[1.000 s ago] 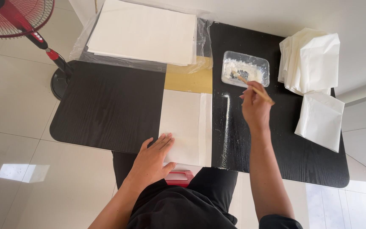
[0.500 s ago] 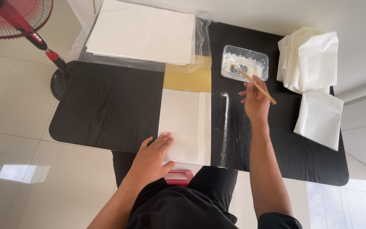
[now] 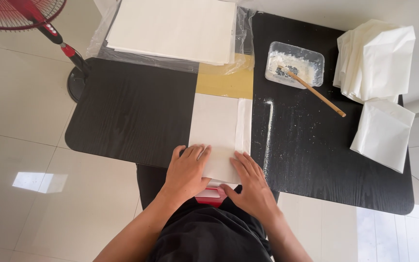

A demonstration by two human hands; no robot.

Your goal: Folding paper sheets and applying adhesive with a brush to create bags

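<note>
We counted two hands, both ours, laid flat with fingers spread and gripping nothing: the left hand (image 3: pixel 187 168) and right hand (image 3: pixel 249 182) pressed side by side, slightly apart, on the near end of one white sheet (image 3: pixel 217 133). That sheet lay in the middle of the black desk (image 3: pixel 132 109), its long axis running from us toward the far edge, with a folded strip along its right side. Its near end hung just over the desk's front edge; its far end met one yellow sheet (image 3: pixel 224 83).

Beyond that sat one stack of white paper (image 3: pixel 173 26) in clear plastic wrap. To the right were one clear tray (image 3: pixel 295 64) of white paste, with one wooden stick (image 3: pixel 316 92) resting in it and pointing toward the near right, and a line of white paste (image 3: pixel 267 131) beside the sheet. At the right edge lay one pile of folded bags (image 3: pixel 377 58) and one single bag (image 3: pixel 383 133). The desk's left half lay open. One red fan (image 3: pixel 35 19) stood on the floor at the left.
</note>
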